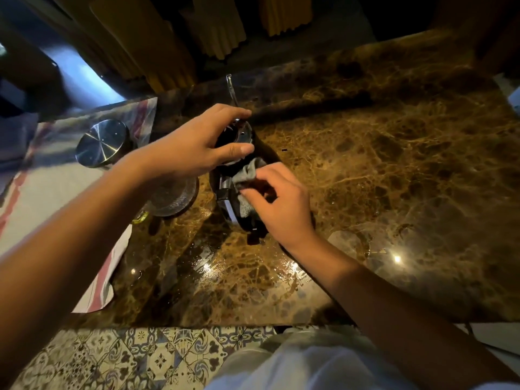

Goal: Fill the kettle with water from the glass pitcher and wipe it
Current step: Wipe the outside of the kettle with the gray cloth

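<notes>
White cloth over the person's lap sits closest, above patterned floor tiles. On the brown marble desk stands the dark kettle. Their left hand curls its grip around the kettle's top, thumb and fingers holding the rim. Their right hand pinches a grey rag and presses it against the kettle's side. Just left of the kettle is the glass pitcher, partly hidden under the left wrist. A steel lid rests on a striped towel.
</notes>
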Demonstrator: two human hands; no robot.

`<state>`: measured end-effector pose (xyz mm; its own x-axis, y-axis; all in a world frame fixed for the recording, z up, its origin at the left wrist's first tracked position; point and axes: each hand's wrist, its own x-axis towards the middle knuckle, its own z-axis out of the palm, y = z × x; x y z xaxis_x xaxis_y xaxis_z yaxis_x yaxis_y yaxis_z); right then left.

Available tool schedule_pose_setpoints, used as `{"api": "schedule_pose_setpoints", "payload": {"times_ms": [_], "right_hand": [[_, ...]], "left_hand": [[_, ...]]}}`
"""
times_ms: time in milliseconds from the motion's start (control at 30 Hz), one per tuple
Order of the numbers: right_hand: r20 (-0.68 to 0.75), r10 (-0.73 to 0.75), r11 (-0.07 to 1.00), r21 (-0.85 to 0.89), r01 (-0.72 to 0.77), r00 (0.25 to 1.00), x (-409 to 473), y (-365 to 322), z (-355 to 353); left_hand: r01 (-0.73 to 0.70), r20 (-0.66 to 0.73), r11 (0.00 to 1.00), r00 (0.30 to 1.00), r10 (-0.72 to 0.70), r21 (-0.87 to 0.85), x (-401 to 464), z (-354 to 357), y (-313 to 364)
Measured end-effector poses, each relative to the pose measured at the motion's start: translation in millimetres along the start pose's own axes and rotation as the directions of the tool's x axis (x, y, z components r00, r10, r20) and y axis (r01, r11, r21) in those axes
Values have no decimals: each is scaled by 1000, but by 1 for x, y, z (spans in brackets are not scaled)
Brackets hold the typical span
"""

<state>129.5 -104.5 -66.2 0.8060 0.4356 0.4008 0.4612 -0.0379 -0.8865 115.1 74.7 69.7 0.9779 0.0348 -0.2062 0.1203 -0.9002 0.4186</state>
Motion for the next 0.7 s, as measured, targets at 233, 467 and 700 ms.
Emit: {"api": "schedule_pose_setpoints", "payload": {"times_ms": [233, 467, 700], "right_hand": [[130, 125, 988, -111, -111, 984, -43, 48, 0], [55, 233, 960, -172, -220, 971, -30, 45, -12], [-12, 211, 975, 66, -210, 977, 19, 23, -32]], "left_hand": [[-27, -24, 998, 999, 26, -58, -2, 3, -2], [71, -65, 964, 996, -57, 254, -3, -1, 9], [146, -135, 963, 984, -117, 229, -6, 8, 11]]}}
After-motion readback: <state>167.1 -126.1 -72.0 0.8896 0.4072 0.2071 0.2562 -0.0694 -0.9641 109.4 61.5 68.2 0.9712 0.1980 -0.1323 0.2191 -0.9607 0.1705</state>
